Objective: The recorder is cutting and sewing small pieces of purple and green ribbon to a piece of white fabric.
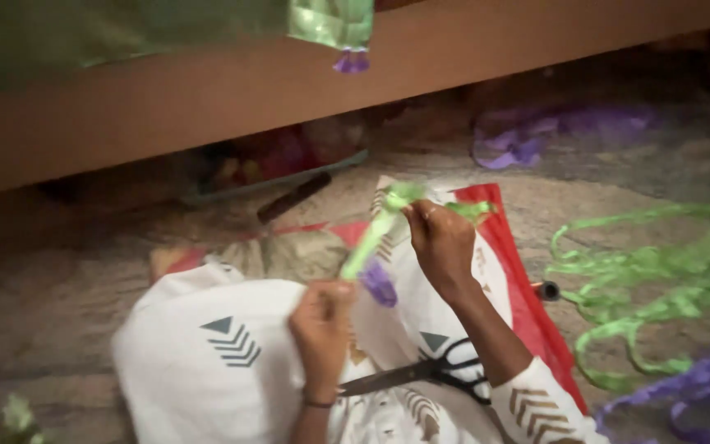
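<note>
- Head view is looking down at my lap, where I am holding a green ribbon strip [375,234] stretched between my two hands above the white patterned cloth [207,362] covering my knees.
- My left hand [322,325] is pinching the lower end, fingers closed on the strip just where a small purple ribbon piece [378,284] is hanging beside it; I am gripping low so that end stays fixed.
- My right hand [441,242] is clamping the upper end, fingers curled shut around it, with a short green tail [472,210] poking out toward the right.
- I am keeping the strip taut and raised off my lap, which seems to be what is giving both hands room to work it.
- Its long axis is running on a diagonal, from lower left near my left hand up and to the right toward my right hand, the upper end pointing away from me toward the wooden bed frame [207,90].
- Black-handled scissors [429,374] are lying on my lap beneath my right forearm, within easy reach, blades pointing left.
- A red sheet [527,304] is lying under the cloth, and loose green ribbon [651,288] and purple ribbon [536,136] are lying spread on the floor [43,271] to my right, well apart from my hands.
</note>
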